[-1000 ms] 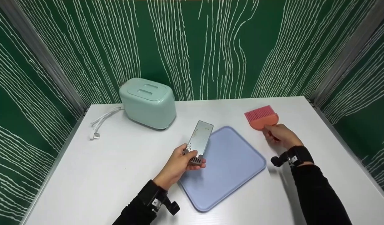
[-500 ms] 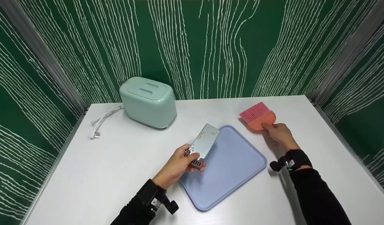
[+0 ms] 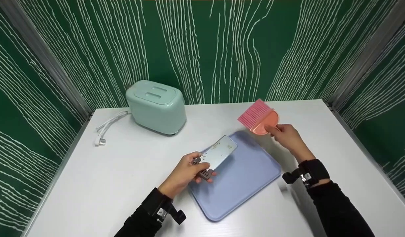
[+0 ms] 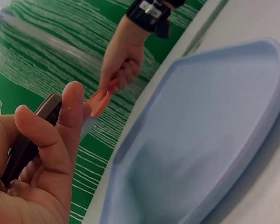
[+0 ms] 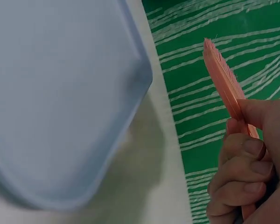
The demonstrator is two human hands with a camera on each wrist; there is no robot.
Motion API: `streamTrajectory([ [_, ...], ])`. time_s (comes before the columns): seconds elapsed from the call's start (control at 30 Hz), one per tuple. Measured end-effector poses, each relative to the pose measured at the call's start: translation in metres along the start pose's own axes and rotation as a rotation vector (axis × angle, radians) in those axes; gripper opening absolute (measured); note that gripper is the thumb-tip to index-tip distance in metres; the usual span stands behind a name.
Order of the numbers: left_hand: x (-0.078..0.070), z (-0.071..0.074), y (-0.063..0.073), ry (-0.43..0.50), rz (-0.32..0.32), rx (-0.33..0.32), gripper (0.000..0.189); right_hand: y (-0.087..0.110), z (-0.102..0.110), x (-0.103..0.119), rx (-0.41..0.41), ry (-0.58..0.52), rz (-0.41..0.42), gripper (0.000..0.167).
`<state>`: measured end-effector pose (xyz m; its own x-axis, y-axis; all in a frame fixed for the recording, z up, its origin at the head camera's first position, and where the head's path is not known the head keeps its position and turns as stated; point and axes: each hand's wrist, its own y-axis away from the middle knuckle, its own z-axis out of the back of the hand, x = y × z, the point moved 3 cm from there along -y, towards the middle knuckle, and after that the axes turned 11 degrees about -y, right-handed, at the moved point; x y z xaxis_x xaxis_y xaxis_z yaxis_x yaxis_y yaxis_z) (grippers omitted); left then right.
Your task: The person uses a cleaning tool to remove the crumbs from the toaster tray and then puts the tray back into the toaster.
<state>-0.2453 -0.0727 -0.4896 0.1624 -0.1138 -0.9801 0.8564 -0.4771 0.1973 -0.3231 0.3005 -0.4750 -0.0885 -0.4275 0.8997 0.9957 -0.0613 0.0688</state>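
My left hand [image 3: 184, 169] grips the slotted brown end of a silver crumb tray [image 3: 221, 152], thumb on top. Brown crumbs and dark specks lie on its metal face, which is held over the left part of a pale blue serving tray [image 3: 245, 184]. In my right hand [image 3: 288, 137], thumb and fingers pinch the orange handle of a small pink-bristled brush [image 3: 256, 117]. The brush is raised above the table behind the blue tray's far corner, its bristles pointing up and left. The right wrist view shows the brush [image 5: 224, 84] nearly edge-on.
A mint-green toaster [image 3: 156, 108] stands at the back left of the white table [image 3: 106, 184]. Its white cord and plug [image 3: 100, 141] lie to its left. Green walls with white streaks [image 3: 222, 59] enclose the table at the back and sides.
My right hand has lifted the brush and brought it leftward, toward the blue tray's far corner. My left hand has turned the crumb tray clockwise, its far end now further right over the blue tray.
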Motion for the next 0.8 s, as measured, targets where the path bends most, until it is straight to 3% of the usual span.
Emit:
streamTrajectory([
  [0.43,0.0,0.005,0.006,-0.064,-0.001,0.041,0.025,0.052,-0.041,0.053,0.134,0.117,0.272,0.037],
  [0.53,0.001,0.005,0.006,-0.073,-0.005,0.05,0.019,0.062,-0.051,0.059,0.175,0.138,0.284,0.036],
  [0.8,0.0,0.007,0.008,-0.119,0.022,0.055,0.022,0.079,-0.074,0.071,0.256,0.152,0.31,0.032],
])
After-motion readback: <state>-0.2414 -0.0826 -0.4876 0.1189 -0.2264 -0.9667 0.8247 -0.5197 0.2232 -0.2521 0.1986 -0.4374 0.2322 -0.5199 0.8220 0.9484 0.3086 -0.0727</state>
